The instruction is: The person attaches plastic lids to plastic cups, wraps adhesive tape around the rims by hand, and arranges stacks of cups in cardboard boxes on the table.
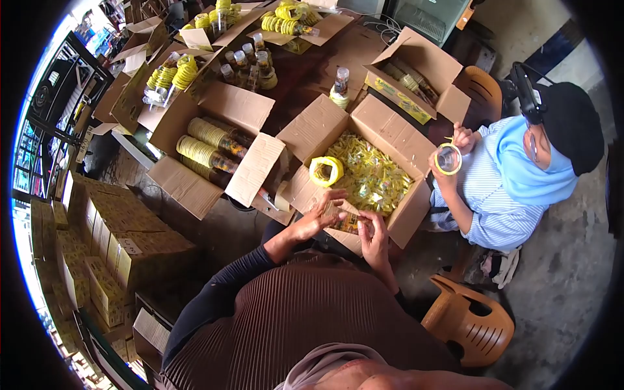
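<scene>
My left hand (320,216) is at the near left edge of an open cardboard box (407,224) filled with small yellow packets (370,170). My right hand (373,235) is just right of it, with fingers bent together. Between the fingertips of both hands is a small brownish piece (348,208), too small to identify. Just beyond my left hand, a yellow ring-shaped bundle (326,171) rests at the box's left side. Dark, orange-patterned material (347,224) shows beneath my hands.
A co-worker (513,175) sits at the right, holding a round container (448,159). Another box (188,188) with stacked ringed rolls stands left. Bottles (250,62) are farther back. An orange chair (471,322) is at lower right; stacked cartons (130,240) stand left.
</scene>
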The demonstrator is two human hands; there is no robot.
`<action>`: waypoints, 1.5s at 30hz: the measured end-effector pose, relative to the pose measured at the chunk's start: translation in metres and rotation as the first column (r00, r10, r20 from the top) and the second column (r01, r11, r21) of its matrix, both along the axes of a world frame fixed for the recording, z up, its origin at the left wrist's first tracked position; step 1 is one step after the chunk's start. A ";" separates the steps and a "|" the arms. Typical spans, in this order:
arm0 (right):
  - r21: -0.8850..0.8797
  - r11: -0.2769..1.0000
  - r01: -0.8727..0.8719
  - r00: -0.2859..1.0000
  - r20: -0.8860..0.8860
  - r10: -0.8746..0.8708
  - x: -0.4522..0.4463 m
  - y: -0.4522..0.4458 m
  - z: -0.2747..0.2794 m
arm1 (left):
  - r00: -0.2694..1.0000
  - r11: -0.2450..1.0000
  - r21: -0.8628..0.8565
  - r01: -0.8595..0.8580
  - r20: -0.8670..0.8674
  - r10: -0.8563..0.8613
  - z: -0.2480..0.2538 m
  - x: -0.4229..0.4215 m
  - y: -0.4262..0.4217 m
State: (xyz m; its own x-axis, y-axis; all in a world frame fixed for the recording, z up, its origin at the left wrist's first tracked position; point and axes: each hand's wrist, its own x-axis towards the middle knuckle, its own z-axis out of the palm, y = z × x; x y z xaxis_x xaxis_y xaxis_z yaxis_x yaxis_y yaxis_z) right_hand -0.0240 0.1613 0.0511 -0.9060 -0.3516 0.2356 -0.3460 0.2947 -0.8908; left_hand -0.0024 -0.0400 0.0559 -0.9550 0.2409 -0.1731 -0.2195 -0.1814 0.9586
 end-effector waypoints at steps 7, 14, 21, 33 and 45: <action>0.000 1.000 -0.003 0.995 0.098 0.003 -0.009 -0.009 -0.019 | 0.999 1.000 -0.021 -0.001 -0.032 0.000 -0.018 0.025 -0.007; -0.052 0.992 -0.113 0.973 0.199 0.121 -0.009 -0.029 -0.030 | 0.999 0.997 -0.063 -0.052 0.004 0.053 -0.002 0.040 -0.030; -0.087 0.990 -0.115 0.947 0.290 0.136 -0.014 -0.052 -0.048 | 0.945 0.923 -0.266 -0.279 -0.244 0.216 -0.017 0.045 -0.064; 0.627 0.757 0.185 0.982 -0.147 -0.118 0.001 0.010 -0.097 | 0.709 0.072 -0.713 -0.698 -0.672 0.216 0.011 -0.010 -0.243; 0.742 0.624 0.246 0.968 -0.156 -0.197 0.004 0.003 -0.111 | 0.874 0.171 -0.877 -0.449 -0.470 -0.118 -0.083 -0.099 -0.298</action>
State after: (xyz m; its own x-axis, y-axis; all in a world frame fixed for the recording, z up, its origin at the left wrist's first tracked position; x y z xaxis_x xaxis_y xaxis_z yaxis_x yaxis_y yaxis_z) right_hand -0.0203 0.1641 -0.0599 -0.9751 -0.2190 0.0342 -0.2187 0.9258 -0.3084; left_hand -0.1016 -0.3380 -0.0269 -0.9751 -0.0150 0.2212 0.0662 0.9325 0.3551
